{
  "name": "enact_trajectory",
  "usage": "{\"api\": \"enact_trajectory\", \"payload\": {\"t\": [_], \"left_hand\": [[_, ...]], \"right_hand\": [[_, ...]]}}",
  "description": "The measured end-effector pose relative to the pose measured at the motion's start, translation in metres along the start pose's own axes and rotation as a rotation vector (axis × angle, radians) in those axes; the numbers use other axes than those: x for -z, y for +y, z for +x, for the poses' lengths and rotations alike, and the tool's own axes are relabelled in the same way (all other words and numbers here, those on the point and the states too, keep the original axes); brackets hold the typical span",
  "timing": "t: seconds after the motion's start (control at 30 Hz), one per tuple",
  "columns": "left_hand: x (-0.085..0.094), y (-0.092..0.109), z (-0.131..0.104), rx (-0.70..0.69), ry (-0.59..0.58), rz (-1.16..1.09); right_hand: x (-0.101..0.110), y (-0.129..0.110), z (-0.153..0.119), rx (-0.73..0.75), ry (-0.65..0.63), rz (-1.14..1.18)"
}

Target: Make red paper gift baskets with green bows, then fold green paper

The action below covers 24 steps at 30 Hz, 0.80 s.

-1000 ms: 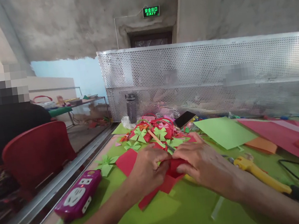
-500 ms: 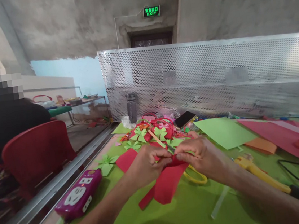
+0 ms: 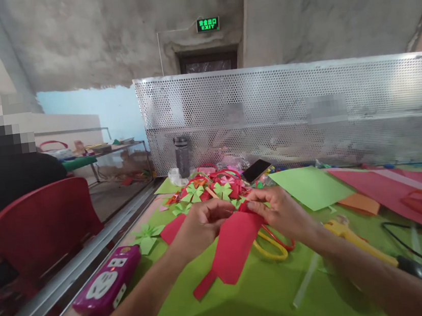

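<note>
My right hand (image 3: 277, 209) pinches the upper end of a cut red paper piece (image 3: 237, 247) between thumb and fingers, where the paper looks folded. At its upper left edge is my left hand (image 3: 205, 222), its fingers curled and the thumb against the paper; the exact contact is partly hidden. The red piece hangs tilted, with a narrow strip at its lower left. Another red sheet (image 3: 173, 227) lies behind my left wrist. Beside my right hand, a yellow loop (image 3: 275, 253) and a red loop, like scissors handles, show from under the paper.
A purple power strip (image 3: 107, 283) stands at the left edge. A pile of paper flowers (image 3: 222, 190), a bottle (image 3: 182, 156) and a phone (image 3: 256, 170) are at the back. A yellow glue gun (image 3: 360, 242) and coloured sheets lie right. A person sits left on a red chair (image 3: 46, 224).
My left hand has loosened and moved slightly left from the fold. The red piece has turned flatter towards me, and the red loop now shows. The view has shifted a little.
</note>
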State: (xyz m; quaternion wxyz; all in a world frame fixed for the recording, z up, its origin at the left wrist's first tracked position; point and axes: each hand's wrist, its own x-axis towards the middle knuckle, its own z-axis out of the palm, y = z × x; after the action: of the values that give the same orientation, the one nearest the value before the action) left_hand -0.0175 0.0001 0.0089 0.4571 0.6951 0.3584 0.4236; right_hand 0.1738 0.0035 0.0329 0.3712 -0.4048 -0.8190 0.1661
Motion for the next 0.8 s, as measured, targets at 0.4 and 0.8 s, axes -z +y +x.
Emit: {"api": "enact_trajectory", "payload": {"t": [0.4,0.8], "left_hand": [[-0.007,0.006,-0.006,-0.004,-0.086,0.130],[-0.002,-0.002,0.002,0.096,0.340,-0.365]], "right_hand": [[-0.006,0.004,0.000,0.091,-0.119,-0.046],[-0.007,0.006,-0.005,0.107,0.263,0.301]]}}
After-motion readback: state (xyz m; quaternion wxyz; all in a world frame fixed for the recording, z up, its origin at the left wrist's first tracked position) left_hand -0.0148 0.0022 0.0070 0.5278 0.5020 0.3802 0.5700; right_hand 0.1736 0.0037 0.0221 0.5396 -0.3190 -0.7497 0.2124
